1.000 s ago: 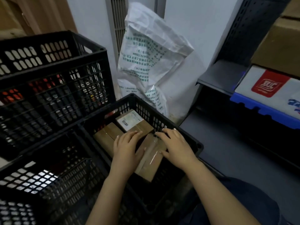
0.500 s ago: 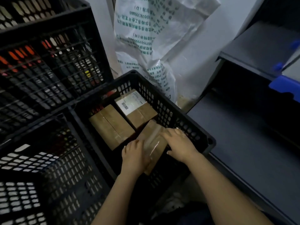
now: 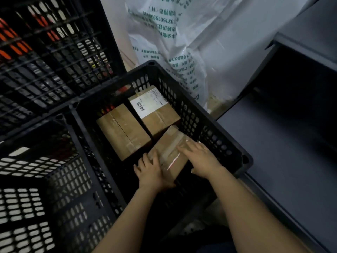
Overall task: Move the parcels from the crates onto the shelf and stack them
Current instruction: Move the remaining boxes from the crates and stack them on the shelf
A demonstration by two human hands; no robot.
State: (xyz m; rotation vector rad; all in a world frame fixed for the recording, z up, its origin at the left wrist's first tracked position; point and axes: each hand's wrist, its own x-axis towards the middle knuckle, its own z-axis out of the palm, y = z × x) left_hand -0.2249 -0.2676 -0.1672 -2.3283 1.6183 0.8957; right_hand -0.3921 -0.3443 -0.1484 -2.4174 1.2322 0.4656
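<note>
– Dim storeroom corner, then. What stands at the left?

– Stacked crates (image 3: pixel 54 61), black and perforated, with something orange behind the holes (too dark to name).

– And the parcels?

– Three, all down in the crate (image 3: pixel 209 114) at the middle. A plain parcel (image 3: pixel 124 130) lies flat at the left. A labelled parcel (image 3: pixel 155 114) lies just beside it, toward the far wall. The taped parcel (image 3: pixel 171 152) sits tilted at the near right, its far end seemingly against the labelled one.

– Who has hold of it?

– Both hands. The left hand (image 3: pixel 151 172) takes its near left corner, fingers curled at the edge. The right hand (image 3: pixel 202 159) lies on top, fingers nearly straight across the tape, pressing rather than gripping. I cannot make out what its thumb does.

– Which step is that?

– The pick-up, I'd judge. The parcel is seized but not yet out of the crate.

– Further right?

– A white sack (image 3: pixel 182 42) printed in green leans on the wall behind the crate. Then the grey shelf (image 3: pixel 282 152), its lower board just beside the crate's right wall.

– The next move?

– Lift the parcel clear of the rim, which stands higher than it does. Swing it right and lay it flat on the board, so that the others can stack on it. The right hand probably needs a firmer hold first.
</note>
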